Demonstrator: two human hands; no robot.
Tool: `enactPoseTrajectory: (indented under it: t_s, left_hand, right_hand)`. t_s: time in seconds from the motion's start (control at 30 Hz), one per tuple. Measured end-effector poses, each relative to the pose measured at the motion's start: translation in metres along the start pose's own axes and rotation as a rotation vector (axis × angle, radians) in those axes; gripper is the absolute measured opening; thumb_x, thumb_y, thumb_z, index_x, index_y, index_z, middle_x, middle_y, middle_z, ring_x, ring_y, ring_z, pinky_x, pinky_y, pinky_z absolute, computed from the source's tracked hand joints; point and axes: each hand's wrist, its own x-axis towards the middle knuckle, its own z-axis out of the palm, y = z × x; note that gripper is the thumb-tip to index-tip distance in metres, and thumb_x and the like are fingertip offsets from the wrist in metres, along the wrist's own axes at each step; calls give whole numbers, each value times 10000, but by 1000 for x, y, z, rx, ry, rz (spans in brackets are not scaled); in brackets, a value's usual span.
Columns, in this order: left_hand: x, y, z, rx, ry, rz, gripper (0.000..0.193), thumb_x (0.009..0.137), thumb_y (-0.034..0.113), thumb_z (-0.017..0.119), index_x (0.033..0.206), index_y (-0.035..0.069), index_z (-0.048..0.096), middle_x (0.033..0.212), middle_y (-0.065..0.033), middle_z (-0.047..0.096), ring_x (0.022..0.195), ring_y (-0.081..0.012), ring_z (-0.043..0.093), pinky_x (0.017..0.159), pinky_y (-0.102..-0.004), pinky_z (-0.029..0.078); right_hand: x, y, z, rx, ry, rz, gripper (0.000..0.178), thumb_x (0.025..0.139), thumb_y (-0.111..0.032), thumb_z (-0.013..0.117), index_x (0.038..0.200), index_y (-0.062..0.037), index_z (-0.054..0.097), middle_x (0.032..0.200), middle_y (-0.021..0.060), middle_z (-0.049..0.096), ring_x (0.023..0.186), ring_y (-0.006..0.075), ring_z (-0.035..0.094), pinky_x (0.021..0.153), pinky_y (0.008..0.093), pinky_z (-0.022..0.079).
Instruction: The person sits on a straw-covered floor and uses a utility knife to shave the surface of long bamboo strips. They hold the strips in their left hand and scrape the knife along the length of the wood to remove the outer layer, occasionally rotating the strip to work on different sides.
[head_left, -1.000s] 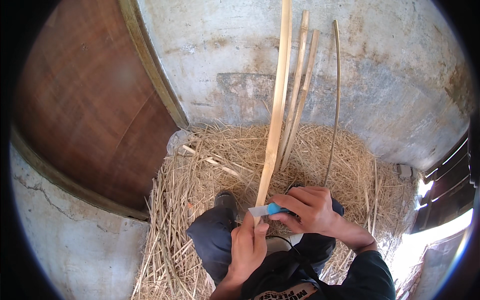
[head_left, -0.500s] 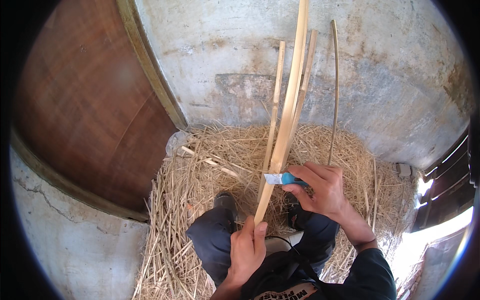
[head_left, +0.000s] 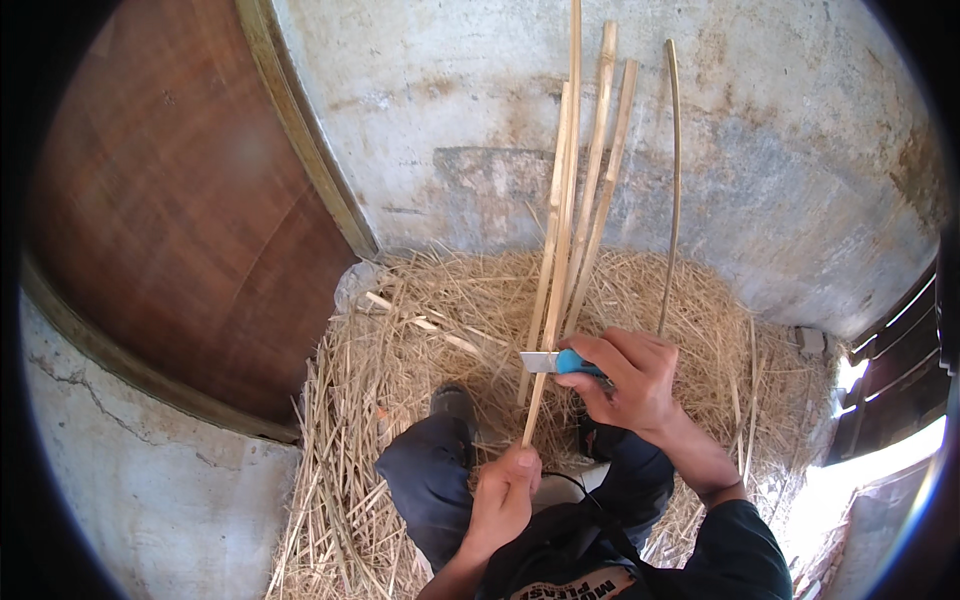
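Note:
My left hand (head_left: 505, 495) is closed around the lower end of a long, pale bamboo strip (head_left: 563, 270), thumb on top. The strip rises away from me toward the wall, and its narrow edge faces up. My right hand (head_left: 630, 380) grips a blue-handled knife (head_left: 570, 363). Its flat, square-ended blade lies across the strip, a short way above my left hand. Whether the blade bites into the strip I cannot tell. Further bamboo strips lean on the wall beside it: one strip (head_left: 548, 230) just left, another strip (head_left: 598, 140) and a third strip (head_left: 618, 150) to the right.
A thin stick (head_left: 673, 180) leans on the stained concrete wall (head_left: 800, 200) farther right. Straw and shavings (head_left: 420, 290) cover the floor around my legs and boots. At left is a brown wooden door panel (head_left: 180, 200); dark slats (head_left: 890, 380) stand at the right edge.
The held strip has turned from its broad face to its narrow edge and shifted left at the top, uncovering another strip behind. The knife has moved slightly left.

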Motion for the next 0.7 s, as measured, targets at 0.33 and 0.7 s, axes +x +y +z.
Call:
enactPoseTrajectory:
  t_s: [0.33, 0.7]
  left_hand:
    - [3, 14, -7, 174, 59, 81, 473, 1189, 358, 423, 849, 41, 511, 656, 8, 467, 588, -89, 432, 549, -298, 344]
    - [-9, 10, -9, 141, 87, 89, 411, 1164, 313, 512, 878, 19, 538, 632, -44, 475, 558, -133, 476, 538, -326, 386]
  right_hand:
    - [-6, -4, 13, 157, 59, 111, 347, 845, -336, 892, 1064, -92, 776, 733, 22, 654, 588, 221, 653, 541, 341, 496]
    - [-2, -16, 2, -88, 84, 6, 330, 838, -362, 896, 1017, -109, 783, 706, -4, 617, 545, 193, 583, 508, 335, 438]
